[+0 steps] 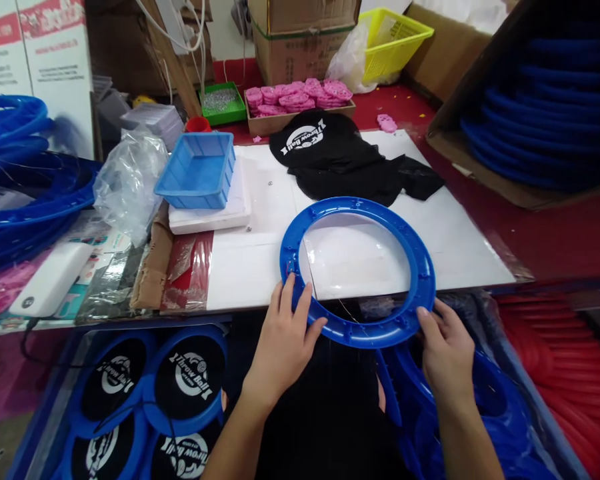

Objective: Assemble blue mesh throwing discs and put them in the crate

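A blue plastic ring (423, 267) with small pegs and holes around its face lies over the front edge of the white work board, its near side jutting past the edge. My right hand (445, 347) grips its lower right rim, thumb on top and fingers curled beneath. On the left rim rests my left hand (283, 340), fingers spread and fingertips touching the ring near a small slot. Behind the ring lies black fabric (350, 163) in a loose pile, one round piece printed "Throw Ball".
A blue tray (197, 167) stands at left on the white board (460, 247). Pink pieces fill a carton (300, 100) at the back, near a green tray (223, 103) of small metal parts. Blue rings fill a box (540, 113) at right. Printed discs (185, 373) lie below left.
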Motion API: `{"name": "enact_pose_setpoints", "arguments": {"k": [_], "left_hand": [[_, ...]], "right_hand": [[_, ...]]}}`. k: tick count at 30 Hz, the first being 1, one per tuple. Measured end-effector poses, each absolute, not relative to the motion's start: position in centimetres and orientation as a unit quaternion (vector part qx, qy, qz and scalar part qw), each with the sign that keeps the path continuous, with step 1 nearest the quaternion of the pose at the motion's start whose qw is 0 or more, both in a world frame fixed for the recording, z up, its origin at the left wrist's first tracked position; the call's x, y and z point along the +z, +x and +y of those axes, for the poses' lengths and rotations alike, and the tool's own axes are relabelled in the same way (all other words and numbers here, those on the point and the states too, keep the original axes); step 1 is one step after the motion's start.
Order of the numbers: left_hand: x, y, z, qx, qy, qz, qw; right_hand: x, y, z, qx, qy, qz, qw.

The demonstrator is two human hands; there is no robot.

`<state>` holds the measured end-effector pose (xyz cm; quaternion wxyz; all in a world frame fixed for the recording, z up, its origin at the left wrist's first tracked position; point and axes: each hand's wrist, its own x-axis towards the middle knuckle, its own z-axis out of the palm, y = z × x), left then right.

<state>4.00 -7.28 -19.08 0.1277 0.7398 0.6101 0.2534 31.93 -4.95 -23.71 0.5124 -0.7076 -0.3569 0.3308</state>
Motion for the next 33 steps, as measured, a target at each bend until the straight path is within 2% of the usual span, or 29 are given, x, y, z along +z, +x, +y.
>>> {"name": "enact_pose_setpoints", "arguments": {"k": [7,11,14,17,20,27,33], "left_hand": [[-18.7,3.2,-8.7,0.243,0.772,0.574,0.126],[-18.6,2.0,-8.4,0.301,0.763,0.556,0.134],[-18.9,1.2,-7.7,0.349,0.735,0.564,0.14],[-19.2,0.7,-6.6,0.367,0.717,0.577,0.138],[-19.5,0.4,-5.5,0.367,0.722,0.572,0.133],[-20.6,-0.1,-4.8,0.404,0.716,0.551,0.143],[-20.9,-0.2,-5.1,0.413,0.724,0.536,0.133]], "right_hand": [[-21.2,33.3,2.2,0.059,-0.725,-0.531,0.434],[-20.6,32.8,2.3,0.004,-0.698,-0.55,0.459],[-19.9,31.6,-0.1,-0.035,-0.615,-0.642,0.456],[-19.5,30.2,-2.7,-0.006,-0.524,-0.748,0.407],[-20.1,29.2,-4.0,0.028,-0.495,-0.781,0.379],[-21.8,29.6,-3.5,0.072,-0.487,-0.759,0.426],[-21.8,30.7,-1.7,0.107,-0.47,-0.762,0.431]]}}
